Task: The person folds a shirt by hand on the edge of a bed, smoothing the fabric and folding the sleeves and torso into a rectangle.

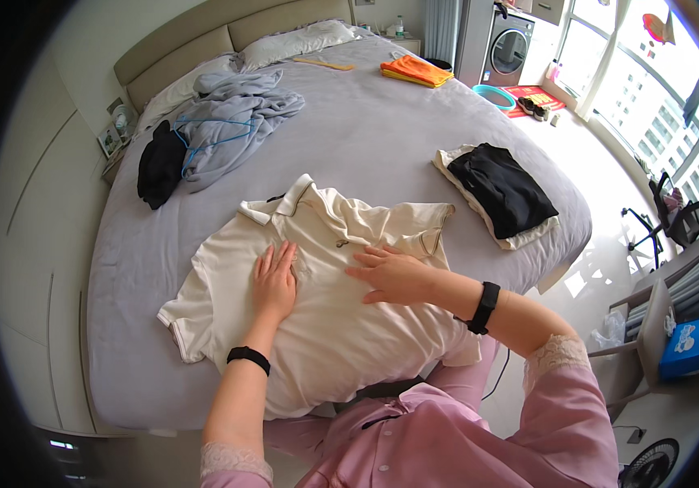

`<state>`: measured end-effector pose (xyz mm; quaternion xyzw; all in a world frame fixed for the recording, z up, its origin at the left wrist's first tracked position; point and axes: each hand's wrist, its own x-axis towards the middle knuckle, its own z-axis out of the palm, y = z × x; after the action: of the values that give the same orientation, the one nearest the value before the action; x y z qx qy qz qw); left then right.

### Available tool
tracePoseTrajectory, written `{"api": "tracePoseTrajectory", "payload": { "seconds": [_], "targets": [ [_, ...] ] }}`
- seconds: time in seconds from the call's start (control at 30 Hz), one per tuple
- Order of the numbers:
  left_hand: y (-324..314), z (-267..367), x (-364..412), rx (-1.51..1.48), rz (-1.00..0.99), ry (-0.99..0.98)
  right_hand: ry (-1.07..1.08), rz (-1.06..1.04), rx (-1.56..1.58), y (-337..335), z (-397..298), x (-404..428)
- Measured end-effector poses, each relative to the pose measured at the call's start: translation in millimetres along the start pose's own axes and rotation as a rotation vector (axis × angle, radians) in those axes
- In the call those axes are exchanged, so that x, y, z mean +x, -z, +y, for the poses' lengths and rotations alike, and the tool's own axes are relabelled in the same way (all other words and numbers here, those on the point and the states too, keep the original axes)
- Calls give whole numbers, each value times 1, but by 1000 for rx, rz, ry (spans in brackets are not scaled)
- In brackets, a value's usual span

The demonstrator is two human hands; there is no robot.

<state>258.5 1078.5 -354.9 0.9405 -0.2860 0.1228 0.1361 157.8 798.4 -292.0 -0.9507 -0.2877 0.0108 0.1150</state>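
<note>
A cream polo shirt [325, 341] lies spread on the bed, its collar pointing away from me and its lower hem hanging over the near edge. My left hand [275, 282] rests flat on the shirt's front, left of the button placket, holding nothing. My right hand [391, 274] lies on the shirt's right part with fingers spread, just below a small dark emblem. The sleeve on the left is laid out; the cloth near the right sleeve is wrinkled. Each wrist wears a black band.
Folded black and cream clothes [502, 190] lie right on the bed [349, 140], folded orange and yellow cloth [416, 71] farther back. At left are a crumpled grey-blue garment [233, 122], a blue hanger [218, 145] and a black item [161, 166]. A yellow hanger [324, 64] lies near the pillows.
</note>
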Motion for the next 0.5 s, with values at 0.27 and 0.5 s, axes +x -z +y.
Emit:
{"api": "tracePoseTrajectory", "payload": {
  "seconds": [0.27, 0.5],
  "targets": [
    [3, -3, -4, 1, -25, 5, -335, 413, 158, 48, 17, -33],
    [5, 0, -2, 18, -32, -5, -449, 345, -9, 43, 67, -56]
  ]
}}
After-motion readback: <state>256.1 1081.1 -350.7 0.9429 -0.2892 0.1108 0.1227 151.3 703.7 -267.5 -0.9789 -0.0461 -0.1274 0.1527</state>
